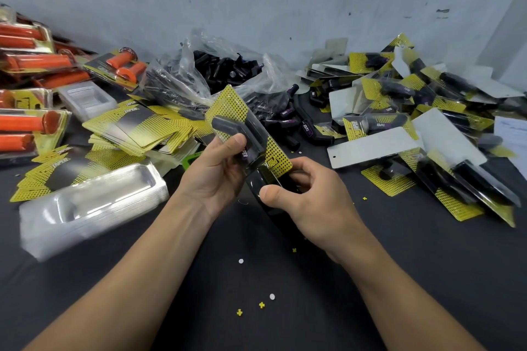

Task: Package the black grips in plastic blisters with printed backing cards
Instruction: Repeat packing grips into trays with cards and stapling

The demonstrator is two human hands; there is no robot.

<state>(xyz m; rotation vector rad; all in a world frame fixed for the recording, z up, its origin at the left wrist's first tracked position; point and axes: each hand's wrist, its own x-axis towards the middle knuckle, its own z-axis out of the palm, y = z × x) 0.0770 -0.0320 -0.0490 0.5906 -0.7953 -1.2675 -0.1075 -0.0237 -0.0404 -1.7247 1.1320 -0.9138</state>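
We work over a dark table [256, 279] set against a grey wall. The biggest heap is the finished packs [427, 134] on our right. At the back a clear bag [182, 77] spills loose black grips [288, 122]. On our left lie a stack of empty blisters [91, 205], a fan of cards [137, 128] and some orange packs [25, 122].

The thing in hand is one pack [242, 125], held in the air above the middle of the table, its top end tilted away and to the left. It is a clear blister over one black grip [228, 128], with a yellow-dotted card [281, 164] behind.

We judge it light. The blister looks thin, glossy and springy, so it may slide under the fingers and dent if we squeeze the bulge. The card should be stiff on the flat but will likely crease at its corners. The grip looks rubbery and could fall out while the back is not closed. We would take hold by the flat edges and ends, not by the bulge.

Our bare forearms reach forward and meet at the pack. Our left hand [216, 171] comes from below, fingers wrapped behind the pack, thumb pressed on the blister's front. Our right hand [310, 196] is curled, thumb and fingers pinching the pack's glossy lower end. That hand hides the end, so we cannot tell whether the card is fully seated
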